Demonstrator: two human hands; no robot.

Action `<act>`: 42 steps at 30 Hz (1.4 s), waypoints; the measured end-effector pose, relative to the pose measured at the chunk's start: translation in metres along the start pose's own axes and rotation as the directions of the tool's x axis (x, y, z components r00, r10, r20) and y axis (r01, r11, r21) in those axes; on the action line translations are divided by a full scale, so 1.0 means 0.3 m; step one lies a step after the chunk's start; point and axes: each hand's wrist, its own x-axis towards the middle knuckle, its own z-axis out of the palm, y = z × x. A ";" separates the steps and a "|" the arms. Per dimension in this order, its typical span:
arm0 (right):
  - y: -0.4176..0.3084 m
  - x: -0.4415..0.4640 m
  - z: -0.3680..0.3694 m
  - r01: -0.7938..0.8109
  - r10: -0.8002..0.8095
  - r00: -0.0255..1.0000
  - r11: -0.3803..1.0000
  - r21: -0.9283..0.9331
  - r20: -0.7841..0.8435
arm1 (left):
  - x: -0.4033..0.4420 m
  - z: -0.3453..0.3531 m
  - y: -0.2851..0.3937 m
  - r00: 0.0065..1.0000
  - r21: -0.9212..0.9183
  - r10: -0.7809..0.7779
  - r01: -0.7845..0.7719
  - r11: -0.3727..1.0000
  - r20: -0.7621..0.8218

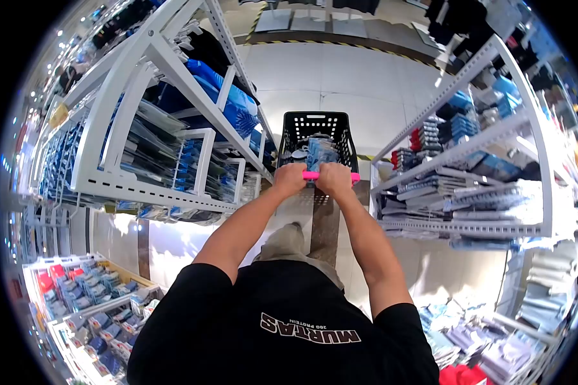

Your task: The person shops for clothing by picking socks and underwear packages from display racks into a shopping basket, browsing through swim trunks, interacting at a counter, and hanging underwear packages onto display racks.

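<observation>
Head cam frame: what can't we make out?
All in the head view:
Bottom of the black perforated plastic basket: mostly hidden by the blue and grey goods inside.
Bright pink bar handle: partly covered by left hand and right hand.
Beige cloth trousers: upper part hidden behind the black T-shirt.
Print on the small blue-and-red packs, lower left: too small.

Pink handle (311, 175) partly hidden — basket (349, 144) contents (322, 152) too small to tell

White rack (154, 194) on the left's got blue clothes (205, 74) hanging on it, white shelf (462, 227) on the right's loaded with folded stuff (488, 200) plus some red packs (428, 136). Black-and-yellow tape (331, 43) crosses the floor (366, 77) up ahead, and there's red cloth (462, 375) bottom right.
</observation>
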 end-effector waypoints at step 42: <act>0.289 2.041 0.081 0.642 -0.580 0.708 0.766 -0.025 0.404 | 1.583 -0.066 -0.654 0.843 -0.205 -0.466 0.422 0.883 -0.270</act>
